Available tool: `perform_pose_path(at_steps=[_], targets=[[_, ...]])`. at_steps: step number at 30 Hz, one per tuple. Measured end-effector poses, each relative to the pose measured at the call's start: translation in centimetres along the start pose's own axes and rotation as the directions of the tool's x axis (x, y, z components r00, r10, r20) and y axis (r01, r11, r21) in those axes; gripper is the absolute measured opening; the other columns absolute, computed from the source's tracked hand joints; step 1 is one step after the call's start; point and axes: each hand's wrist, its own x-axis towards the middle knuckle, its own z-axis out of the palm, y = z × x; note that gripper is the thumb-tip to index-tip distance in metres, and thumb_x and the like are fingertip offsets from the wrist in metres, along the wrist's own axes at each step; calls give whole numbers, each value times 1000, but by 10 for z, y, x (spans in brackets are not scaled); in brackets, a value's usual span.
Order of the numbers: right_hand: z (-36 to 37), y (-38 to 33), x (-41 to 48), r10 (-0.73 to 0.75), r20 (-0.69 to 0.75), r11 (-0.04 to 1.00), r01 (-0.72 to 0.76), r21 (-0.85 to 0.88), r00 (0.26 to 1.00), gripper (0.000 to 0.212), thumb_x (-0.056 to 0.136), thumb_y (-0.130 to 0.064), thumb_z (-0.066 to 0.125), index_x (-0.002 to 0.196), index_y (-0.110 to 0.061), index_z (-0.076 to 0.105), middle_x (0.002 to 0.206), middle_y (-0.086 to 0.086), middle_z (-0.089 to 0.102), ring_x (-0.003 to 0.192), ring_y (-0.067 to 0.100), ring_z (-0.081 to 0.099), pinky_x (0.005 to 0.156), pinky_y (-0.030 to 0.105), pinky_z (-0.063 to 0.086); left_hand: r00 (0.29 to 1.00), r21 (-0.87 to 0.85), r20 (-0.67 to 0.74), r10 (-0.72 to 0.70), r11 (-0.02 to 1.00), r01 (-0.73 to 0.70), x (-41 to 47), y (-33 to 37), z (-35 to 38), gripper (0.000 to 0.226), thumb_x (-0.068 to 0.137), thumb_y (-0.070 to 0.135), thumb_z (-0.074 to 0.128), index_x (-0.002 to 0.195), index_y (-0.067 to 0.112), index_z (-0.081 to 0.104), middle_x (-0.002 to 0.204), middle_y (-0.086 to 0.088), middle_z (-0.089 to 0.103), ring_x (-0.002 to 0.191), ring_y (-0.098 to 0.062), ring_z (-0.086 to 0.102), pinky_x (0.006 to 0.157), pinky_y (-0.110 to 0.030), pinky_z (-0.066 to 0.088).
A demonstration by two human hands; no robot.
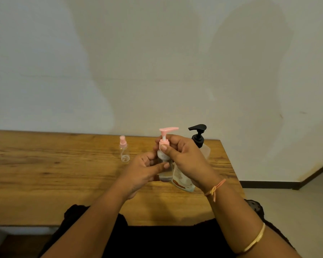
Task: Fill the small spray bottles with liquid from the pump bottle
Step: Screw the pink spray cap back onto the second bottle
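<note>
Left hand (pixel 142 174), right hand (pixel 185 157), gripping pink-pump bottle (pixel 162 155)

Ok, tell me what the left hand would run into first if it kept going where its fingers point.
The clear pink-pump bottle, which the left hand holds, so there is no free way. Just beyond it, likely the right hand, whose grip is on the pink collar.
</note>
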Motion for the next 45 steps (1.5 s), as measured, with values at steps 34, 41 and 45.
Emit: perform_pose_path(at_steps=[34,41,45], targets=[[3,7,3,-56,16,998,57,-30,998,15,96,-9,48,98,-13,63,82,-2,65,82,9,62,83,24,50,987,-84,123,-106,990,117,-2,0,-2,30,70,9,59,100,8,62,90,-4,74,84,-15,70,66,-31,59],[8,13,6,-66,-37,994,62,-89,997,17,97,-12,48,93,-16,64,83,-6,65,92,11,61,91,32,48,991,-27,90,-99,994,102,1,-6,-5,32,69,13,63,101,12,63,95,-1,73,91,-14,68,79,-35,57],[6,18,7,-58,-67,996,53,-71,996,17,96,-14,50,104,-12,64,90,-6,68,92,7,63,87,25,51,993,7,69,-92,996,92,4,-7,-8,37,70,16,64,106,15,61,103,-2,71,98,-14,67,83,-31,56]])
